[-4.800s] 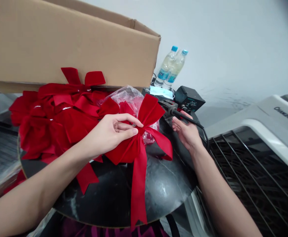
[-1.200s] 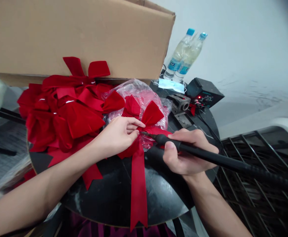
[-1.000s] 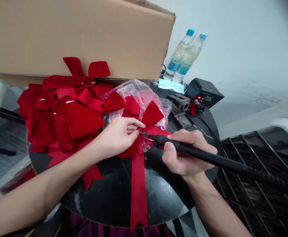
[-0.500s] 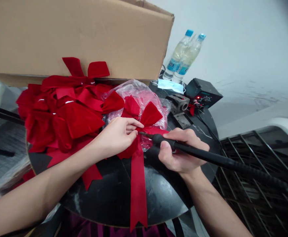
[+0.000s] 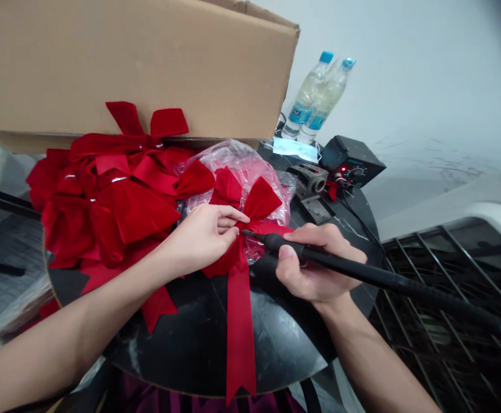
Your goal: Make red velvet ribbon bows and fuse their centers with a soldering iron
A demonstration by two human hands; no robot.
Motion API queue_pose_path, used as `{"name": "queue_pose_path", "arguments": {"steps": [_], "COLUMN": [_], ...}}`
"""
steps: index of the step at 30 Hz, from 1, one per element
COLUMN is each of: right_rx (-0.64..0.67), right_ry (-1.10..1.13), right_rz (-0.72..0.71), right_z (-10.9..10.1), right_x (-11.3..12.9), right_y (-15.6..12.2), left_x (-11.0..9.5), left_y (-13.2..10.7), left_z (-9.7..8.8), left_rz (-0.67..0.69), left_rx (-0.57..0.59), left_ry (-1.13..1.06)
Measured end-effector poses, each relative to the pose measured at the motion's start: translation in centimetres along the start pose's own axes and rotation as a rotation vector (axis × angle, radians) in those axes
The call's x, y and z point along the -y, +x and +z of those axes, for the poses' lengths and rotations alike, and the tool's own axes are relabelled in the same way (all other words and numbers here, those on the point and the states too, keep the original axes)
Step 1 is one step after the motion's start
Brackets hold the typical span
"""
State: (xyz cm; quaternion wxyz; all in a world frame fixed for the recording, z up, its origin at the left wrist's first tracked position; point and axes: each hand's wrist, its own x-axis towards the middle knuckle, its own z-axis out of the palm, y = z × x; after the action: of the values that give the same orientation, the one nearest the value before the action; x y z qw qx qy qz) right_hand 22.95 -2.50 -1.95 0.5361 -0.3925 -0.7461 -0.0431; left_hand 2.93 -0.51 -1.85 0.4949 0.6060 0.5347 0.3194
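A red velvet bow (image 5: 257, 199) lies on a round black table (image 5: 276, 338), its long tail (image 5: 238, 327) hanging over the near edge. My left hand (image 5: 203, 236) pinches the bow's knot between thumb and fingers. My right hand (image 5: 314, 267) is closed on a black soldering iron (image 5: 362, 275), held like a pen. The iron's metal tip touches the knot right beside my left fingertips. Its thick cable runs off to the right.
A pile of red bows (image 5: 108, 195) and a clear plastic bag (image 5: 237, 163) lie behind the knot. A big cardboard box (image 5: 130, 63) stands at the back. Two water bottles (image 5: 314, 97), a face mask (image 5: 296, 149), a soldering station (image 5: 351, 162) with iron holder (image 5: 313, 180) sit back right. A grilled appliance (image 5: 443, 275) stands at right.
Earlier my right hand was reaching at the iron holder; now it holds the iron at the knot. Over the last second both hands stayed nearly still, the tip edging slightly left.
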Motion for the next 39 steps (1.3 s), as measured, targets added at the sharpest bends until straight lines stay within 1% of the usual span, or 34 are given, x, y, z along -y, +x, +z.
{"name": "queue_pose_path", "arguments": {"steps": [1, 3, 5, 8, 10, 12, 14, 16, 20, 22, 27, 31, 33, 35, 39], "right_rx": [-0.047, -0.184, -0.323, -0.492, -0.582, -0.609, -0.57, -0.517, -0.425, -0.33, -0.013, 0.149, 0.199, 0.215, 0.18], "right_ry": [0.013, 0.032, 0.02, -0.025, 0.013, 0.045, 0.049, 0.047, 0.062, 0.086, 0.176, 0.184, 0.176, 0.175, 0.218], "right_rz": [0.003, -0.004, -0.017, 0.026, 0.115, 0.194, 0.305, 0.402, 0.469, 0.511, 0.578, 0.583, 0.582, 0.581, 0.618], "right_z": [-0.3, -1.1, -2.3, -4.1, -5.1, -5.7, -5.9, -5.8, -5.0, -4.5, -3.3, -2.8, -2.7, -2.6, -2.1], "right_x": [0.1, -0.1, -1.1, -4.3, -7.1, -9.9, -12.1, -13.6, -15.1, -15.7, -17.1, -17.7, -17.8, -18.0, -18.2], "right_y": [0.2, 0.8, 1.5, 2.4, 2.7, 2.7, 2.5, 2.2, 2.0, 2.1, 2.4, 2.5, 2.5, 2.5, 2.1], "left_x": [0.0, 0.1, 0.3, 0.3, 0.2, 0.0, -0.2, -0.3, -0.2, -0.2, -0.3, -0.5, -0.6, -0.6, -0.7], "left_y": [0.1, 0.2, 0.3, 0.4, 0.5, 0.4, 0.4, 0.3, 0.2, 0.2, 0.2, 0.0, -0.1, -0.1, 0.0], "left_z": [-0.2, -0.5, -0.9, -1.2, -1.2, -1.1, -1.1, -1.1, -1.1, -1.2, -1.2, -1.3, -1.3, -1.4, -1.5], "left_rz": [-0.012, -0.039, -0.06, -0.08, -0.092, -0.104, -0.11, -0.116, -0.103, -0.094, -0.103, -0.099, -0.097, -0.099, -0.102], "left_rx": [0.009, 0.031, 0.049, 0.063, 0.07, 0.067, 0.062, 0.064, 0.071, 0.072, 0.088, 0.104, 0.102, 0.097, 0.099], "left_ry": [-0.004, -0.013, -0.026, -0.058, -0.068, -0.066, -0.065, -0.076, -0.087, -0.082, -0.088, -0.114, -0.119, -0.114, -0.126]}}
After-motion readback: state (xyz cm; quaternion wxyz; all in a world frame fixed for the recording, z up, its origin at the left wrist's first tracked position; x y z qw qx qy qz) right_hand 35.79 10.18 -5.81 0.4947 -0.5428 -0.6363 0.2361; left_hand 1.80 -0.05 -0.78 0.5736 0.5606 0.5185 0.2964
